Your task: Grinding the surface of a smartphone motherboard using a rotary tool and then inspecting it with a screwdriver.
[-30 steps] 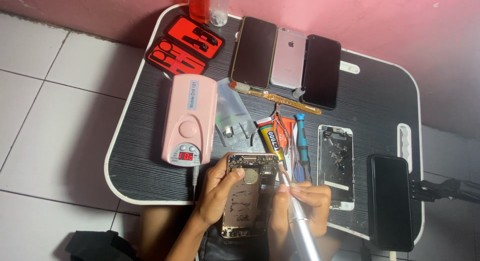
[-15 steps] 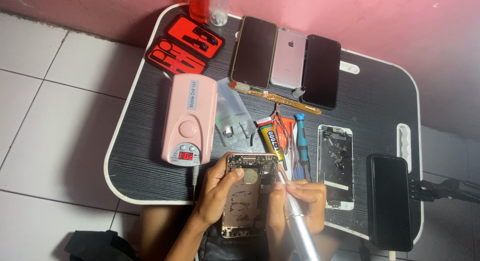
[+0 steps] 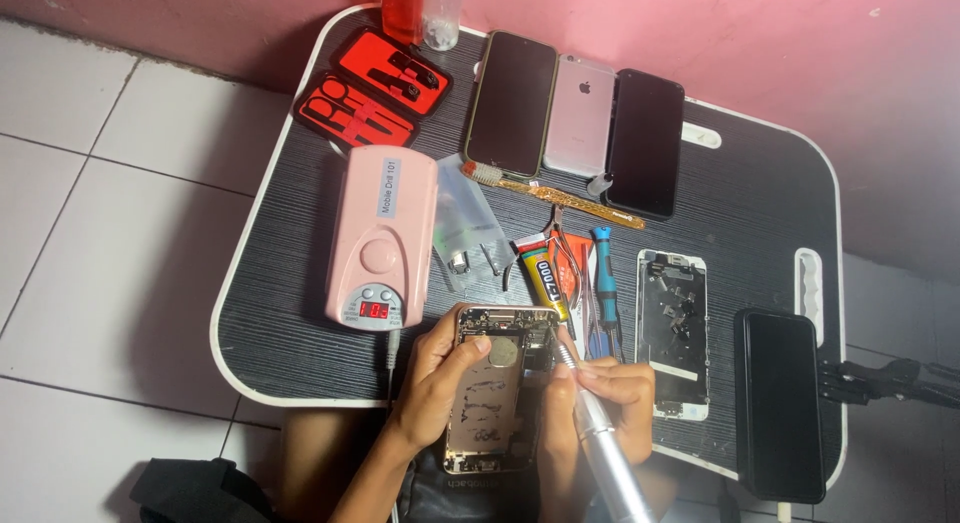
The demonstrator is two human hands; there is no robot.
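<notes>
Nothing has shifted noticeably since the earlier frames: our left hand (image 3: pixel 440 378) still clamps the opened phone housing (image 3: pixel 497 388) at the near edge of the black lap table (image 3: pixel 760 183), while our right hand (image 3: pixel 605 398) grips the metal rotary handpiece (image 3: pixel 600 433) (tip at the housing's upper right). Grinding appears underway; steadiness comes next.

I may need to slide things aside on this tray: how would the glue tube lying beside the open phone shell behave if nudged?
The glue tube looks small and probably light, so a nudge would likely shift it easily. Its round body may roll on the tray, though the cutters and blue screwdriver close by would probably stop it. It looks soft-walled, likely denting if squeezed.
</notes>
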